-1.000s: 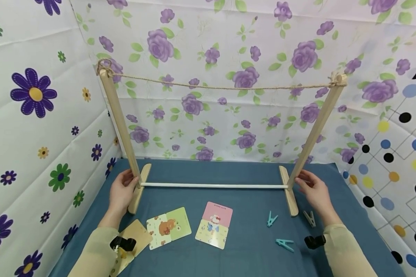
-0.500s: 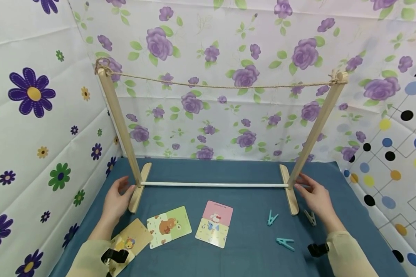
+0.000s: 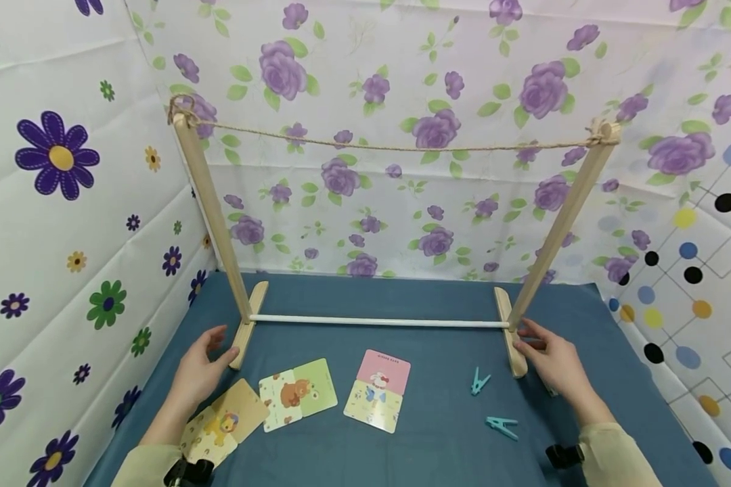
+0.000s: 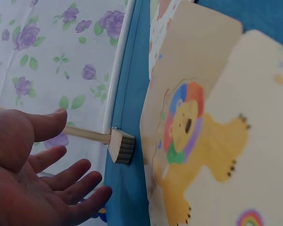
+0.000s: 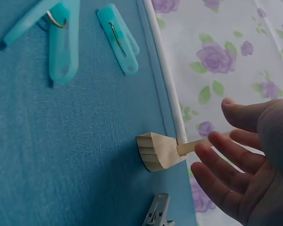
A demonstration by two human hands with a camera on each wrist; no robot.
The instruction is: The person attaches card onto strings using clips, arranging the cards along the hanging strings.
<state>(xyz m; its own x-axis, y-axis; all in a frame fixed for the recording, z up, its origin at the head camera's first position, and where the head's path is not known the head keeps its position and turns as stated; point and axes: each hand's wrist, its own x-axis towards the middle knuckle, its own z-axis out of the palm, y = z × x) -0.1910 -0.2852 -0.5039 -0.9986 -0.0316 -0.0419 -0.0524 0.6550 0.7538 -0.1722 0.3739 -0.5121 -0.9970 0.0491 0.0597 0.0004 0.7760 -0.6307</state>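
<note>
A wooden drying rack stands on the blue cloth, with two posts [image 3: 214,216], feet [image 3: 258,304], a white rod [image 3: 378,322] and a twine line [image 3: 365,145] tied across the tops. My left hand [image 3: 196,368] is beside the left foot, fingers loosely spread and holding nothing; its thumb tip appears close to the foot's front end. Beside the right foot, my right hand [image 3: 551,358] is likewise relaxed, nothing in its grasp. In the right wrist view its fingers [image 5: 226,179] appear apart from the wooden foot [image 5: 158,151]. Whether either hand touches the wood, I cannot tell.
In front lie a lion card [image 3: 225,421], a bear card [image 3: 298,394] and a pink-and-yellow card [image 3: 378,391]. Two teal clothespins [image 3: 479,382] lie to the right. A grey clothespin [image 5: 158,211] is mostly hidden by my right hand in the head view. Patterned sheets [image 3: 365,88] surround the table.
Both hands have let go of the posts' lower ends. They have drawn back toward me, the left also outward, uncovering more of the lion card. The rack stays standing.
</note>
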